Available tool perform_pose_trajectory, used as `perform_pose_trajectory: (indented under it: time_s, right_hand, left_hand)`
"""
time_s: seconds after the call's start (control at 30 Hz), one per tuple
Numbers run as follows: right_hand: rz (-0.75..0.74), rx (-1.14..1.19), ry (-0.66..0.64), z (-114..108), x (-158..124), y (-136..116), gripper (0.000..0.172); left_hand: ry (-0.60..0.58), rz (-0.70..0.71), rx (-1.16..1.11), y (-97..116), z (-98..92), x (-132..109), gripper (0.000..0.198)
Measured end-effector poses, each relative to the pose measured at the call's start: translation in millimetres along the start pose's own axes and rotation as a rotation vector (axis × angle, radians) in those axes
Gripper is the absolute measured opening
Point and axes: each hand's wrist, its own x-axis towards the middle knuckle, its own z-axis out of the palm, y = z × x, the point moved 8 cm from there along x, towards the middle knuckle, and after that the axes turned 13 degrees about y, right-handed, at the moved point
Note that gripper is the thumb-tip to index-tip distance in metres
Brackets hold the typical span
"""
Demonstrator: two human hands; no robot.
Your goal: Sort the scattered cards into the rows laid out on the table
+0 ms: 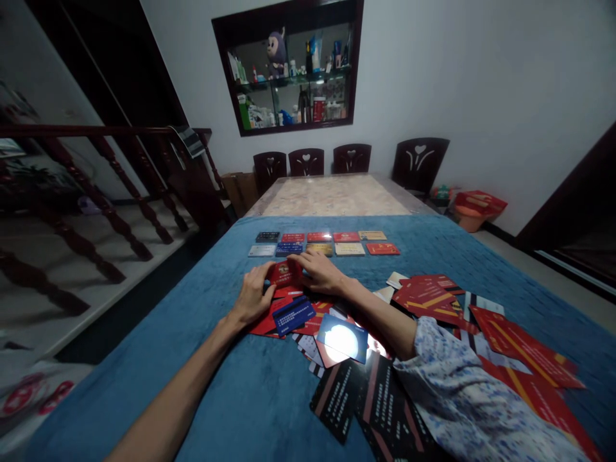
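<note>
Between my two hands a red card (283,274) is held up, tilted toward me. My left hand (254,292) pinches its left edge, with the thumb below. From the right, my right hand (318,272) grips the opposite edge. Just under them lies a loose pile with a blue card (292,316) on top of red ones. A shiny light-blue card (342,338) reflects a bright glare beneath my right forearm. Beyond my hands two rows of cards are laid out, among them a gold card (319,249) and a red card with yellow print (383,249).
Black cards (339,396) lie near me, partly under my right sleeve. More red cards (428,296) are heaped at the right. A blue cloth (192,346) covers the near table. Dark chairs (353,159) stand at the far end, a wooden railing (96,132) at the left.
</note>
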Motion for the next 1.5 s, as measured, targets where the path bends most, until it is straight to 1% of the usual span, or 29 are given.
perform_pose_trajectory:
  time_s: [0.13,0.3,0.5,0.57,0.7,0.8,1.03,1.23,1.4,1.5]
  right_hand:
    - [-0.004,-0.038,-0.014,-1.0,1.1,0.8,0.063]
    - [-0.030,-0.063,-0.037,-1.1,2.2,0.0,0.064]
    - [-0.055,-0.054,-0.041,1.8,5.1,0.5,0.065]
    - [-0.051,-0.051,-0.062,2.1,8.1,1.5,0.067]
    - [-0.054,-0.057,-0.145,0.8,13.8,0.7,0.070]
    - [-0.038,-0.080,-0.183,-2.5,14.8,0.9,0.068]
    - [-0.020,-0.121,-0.183,-14.8,5.6,4.6,0.058]
    - [-0.024,-0.154,-0.127,-24.5,-1.5,10.1,0.048]
    - [0.012,-0.193,-0.143,-24.1,-7.8,21.1,0.055]
    - [0.015,-0.209,-0.155,-28.5,-11.1,24.8,0.055]
  left_hand:
    - [-0.024,0.019,0.035,1.7,0.4,0.2,0.052]
    - [-0.019,0.034,0.070,3.3,-0.8,0.7,0.056]
    - [-0.037,0.016,0.103,0.1,2.5,1.5,0.054]
    - [-0.037,0.007,0.101,-0.9,3.0,1.7,0.053]
    - [-0.065,-0.013,0.097,-1.8,4.8,1.8,0.053]
    - [-0.080,-0.023,0.095,-0.2,5.4,2.2,0.052]
    - [-0.115,-0.014,0.111,13.6,8.0,5.4,0.049]
    - [-0.143,0.036,0.125,32.3,8.6,16.3,0.045]
    - [-0.183,0.066,0.124,40.1,14.4,23.3,0.042]
    - [-0.191,0.089,0.134,44.1,19.3,26.5,0.041]
